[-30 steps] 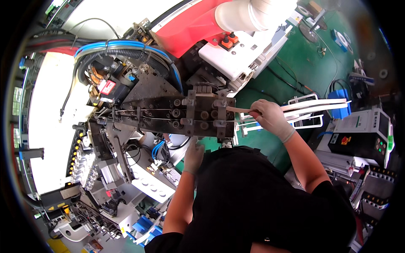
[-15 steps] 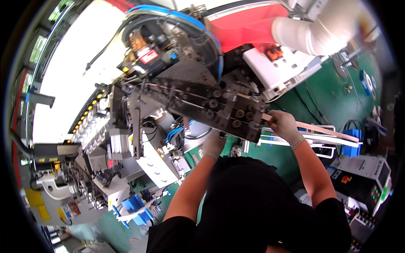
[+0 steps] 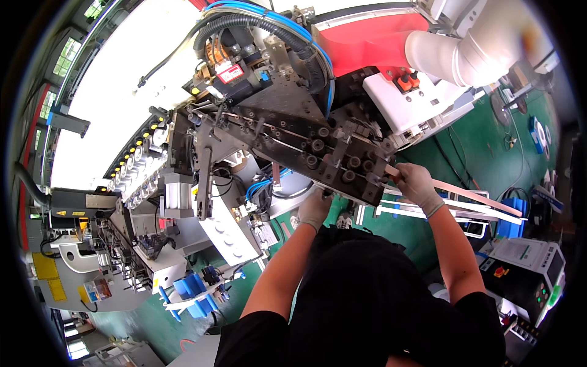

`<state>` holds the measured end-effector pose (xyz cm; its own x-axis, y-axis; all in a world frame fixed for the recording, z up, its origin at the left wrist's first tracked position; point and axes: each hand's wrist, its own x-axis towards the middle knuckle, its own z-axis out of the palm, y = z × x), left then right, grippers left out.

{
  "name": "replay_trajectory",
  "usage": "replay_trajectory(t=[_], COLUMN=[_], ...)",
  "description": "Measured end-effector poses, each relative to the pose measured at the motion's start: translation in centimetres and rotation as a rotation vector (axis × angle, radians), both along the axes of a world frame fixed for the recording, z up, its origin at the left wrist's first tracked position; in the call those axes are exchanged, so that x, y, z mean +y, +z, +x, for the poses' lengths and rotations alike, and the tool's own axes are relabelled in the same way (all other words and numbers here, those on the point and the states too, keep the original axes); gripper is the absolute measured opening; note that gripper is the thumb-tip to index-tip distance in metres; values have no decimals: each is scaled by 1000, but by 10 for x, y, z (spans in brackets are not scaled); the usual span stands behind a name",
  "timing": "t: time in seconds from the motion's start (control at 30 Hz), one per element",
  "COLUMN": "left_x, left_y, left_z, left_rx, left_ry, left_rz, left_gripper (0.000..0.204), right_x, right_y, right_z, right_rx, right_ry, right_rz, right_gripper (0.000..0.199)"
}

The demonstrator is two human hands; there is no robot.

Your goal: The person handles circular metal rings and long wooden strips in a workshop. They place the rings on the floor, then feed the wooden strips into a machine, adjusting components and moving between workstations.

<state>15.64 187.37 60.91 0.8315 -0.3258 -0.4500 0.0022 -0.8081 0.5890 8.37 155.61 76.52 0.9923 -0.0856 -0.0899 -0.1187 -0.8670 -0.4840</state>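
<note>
My right hand (image 3: 417,185), in a pale glove, pinches a flat copper-pink strip (image 3: 477,197) at the right end of a dark metal roller plate (image 3: 284,150). The strip's front part lies at the plate's edge beside the rollers (image 3: 353,162); its tail runs out to the right behind the hand. At the near edge of the plate is my left hand (image 3: 314,207), gloved too, its fingers curled around a small dark part that I cannot make out. Its fingertips are partly hidden by the plate's edge.
White rails (image 3: 449,211) extend right beneath the strip. Beyond the plate are blue hoses (image 3: 306,33), a red cover (image 3: 367,46) and a white duct (image 3: 437,55). A control box (image 3: 520,269) stands at right, and a blue reel holder (image 3: 194,293) at lower left.
The whole view has shifted slightly, so the machine appears a little farther right. Both hands keep about the same places on the plate and strip.
</note>
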Motion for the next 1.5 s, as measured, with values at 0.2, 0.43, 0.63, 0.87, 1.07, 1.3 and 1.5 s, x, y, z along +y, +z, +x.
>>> replay_trajectory(t=[0.2, 0.43, 0.63, 0.87, 1.07, 1.3, 1.5], left_x=[6, 21, 10, -58, -206, -281, -303], left_y=[-32, -57, 76, 231, 193, 185, 243], left_z=[-5, -9, -32, -40, -39, -3, -48], left_rx=[-105, 240, -110, -553, -980, -297, -74], left_ry=[-33, 188, 11, -533, -1092, -1161, -1031], left_rz=[-26, -527, -318, -684, -56, 34, -540], left_gripper=[40, 41, 34, 34, 49, 23, 21], right_x=[0, -7, -77, -142, -178, -169, -157], right_y=[0, -1, 11, 39, 49, 84, 94], right_z=[0, -5, -90, -205, -250, -274, -274], right_rx=[-2, -34, -77, -218, -226, -143, -93], right_ry=[-18, -25, -154, -230, -280, -332, -413], right_rz=[33, 24, -64, -430, -557, -684, -577], right_gripper=[8, 5, 7, 5, 5, 25, 3])
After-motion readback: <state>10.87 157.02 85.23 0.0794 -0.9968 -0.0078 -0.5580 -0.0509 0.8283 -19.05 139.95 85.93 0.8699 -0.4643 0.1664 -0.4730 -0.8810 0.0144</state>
